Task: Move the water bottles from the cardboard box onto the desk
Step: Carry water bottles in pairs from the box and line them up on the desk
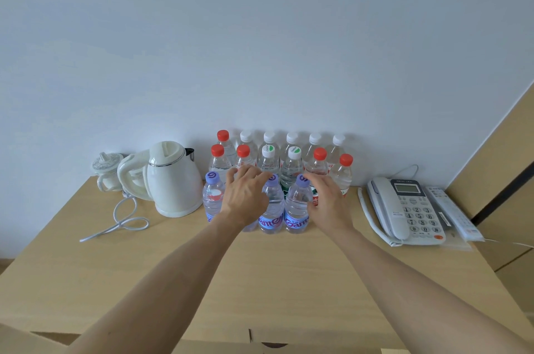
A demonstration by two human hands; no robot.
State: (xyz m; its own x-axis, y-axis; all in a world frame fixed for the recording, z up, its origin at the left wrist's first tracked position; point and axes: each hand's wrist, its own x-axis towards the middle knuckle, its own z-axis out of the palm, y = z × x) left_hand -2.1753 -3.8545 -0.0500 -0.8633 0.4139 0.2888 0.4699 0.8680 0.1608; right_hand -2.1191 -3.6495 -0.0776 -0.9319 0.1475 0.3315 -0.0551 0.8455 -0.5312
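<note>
The left hand [245, 195] lies over the front row of bottles, its fingers curled down over the top of a purple-capped bottle [250, 221] that it mostly hides; it looks to be gripping that bottle, probably to seat it in line. The right hand [326, 200] sits at the right flank of the front row, palm and curved fingers cupped against the side of the rightmost purple-capped bottle [299, 209], though whether it truly grips or only steadies it I cannot tell.

Between the two hands stands another purple-capped bottle [273, 209], and left of the left hand one more [213, 197] — four in a tight front row. Behind that row stand the red-capped and white-capped bottles [289, 157], two further rows packed back to the wall, likely so the counter [173, 267] keeps free room in front.

Left of the bottles sits a white kettle [173, 180] with its cord, and a small lidded cup [107, 171] beyond it; right of them a telephone [404, 209]. A cardboard edge [260, 346] shows at the bottom, below the counter — presumably the box.
</note>
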